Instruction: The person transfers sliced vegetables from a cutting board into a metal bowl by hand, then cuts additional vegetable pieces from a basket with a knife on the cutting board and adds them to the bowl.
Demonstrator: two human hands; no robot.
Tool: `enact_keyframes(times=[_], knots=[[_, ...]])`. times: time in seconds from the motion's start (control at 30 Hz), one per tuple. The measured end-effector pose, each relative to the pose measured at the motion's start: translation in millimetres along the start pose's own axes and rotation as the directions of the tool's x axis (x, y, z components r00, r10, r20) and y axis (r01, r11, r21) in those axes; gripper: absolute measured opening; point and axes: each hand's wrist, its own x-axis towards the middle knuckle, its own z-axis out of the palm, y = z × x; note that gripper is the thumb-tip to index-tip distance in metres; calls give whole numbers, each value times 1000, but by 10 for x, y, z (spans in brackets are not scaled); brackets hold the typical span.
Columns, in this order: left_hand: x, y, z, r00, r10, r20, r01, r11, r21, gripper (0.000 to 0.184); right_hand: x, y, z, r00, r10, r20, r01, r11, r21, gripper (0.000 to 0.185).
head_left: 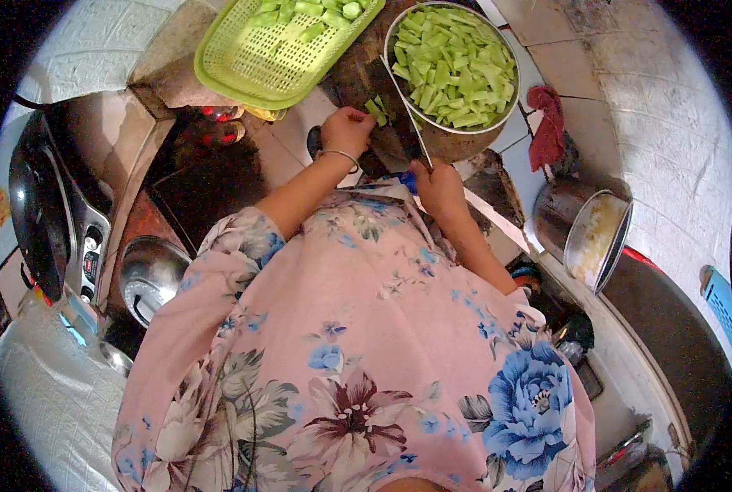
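Observation:
My right hand (441, 190) is closed round the handle of a knife (409, 111), whose long blade points up and away beside the bowl. My left hand (348, 133), with a bangle at the wrist, is closed at the board's near left; a few green vegetable pieces (376, 110) lie at its fingertips, and whether it grips one is hidden. Cut green pieces fill a round metal bowl (517, 82) at the upper right. A green basket (210, 61) at the upper left holds larger green chunks. Part of the dark wooden cutting board (394, 141) shows under the knife.
A red cloth (545, 129) lies right of the bowl, with a metal pot (597, 238) below it. On the left are a black pan (39, 205) on a stove (93, 250) and a steel bowl (152, 275). A blue basket (722, 307) stands far right.

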Motion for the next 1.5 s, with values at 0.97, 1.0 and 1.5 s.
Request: enact_keyframes(times=[0.97, 1.0, 1.5], knots=[[93, -78, 5, 985, 169, -28, -162, 975, 154, 23, -22, -68, 9, 997, -1, 80, 13, 987, -159, 22], [67, -37, -11, 981, 193, 4, -188, 951, 246, 24, -10, -52, 7, 996, 5, 85, 10, 985, -170, 22], [-144, 186, -266, 982, -61, 178, 93, 979, -179, 17, -170, 78, -337, 978, -95, -188, 52, 974, -219, 33]])
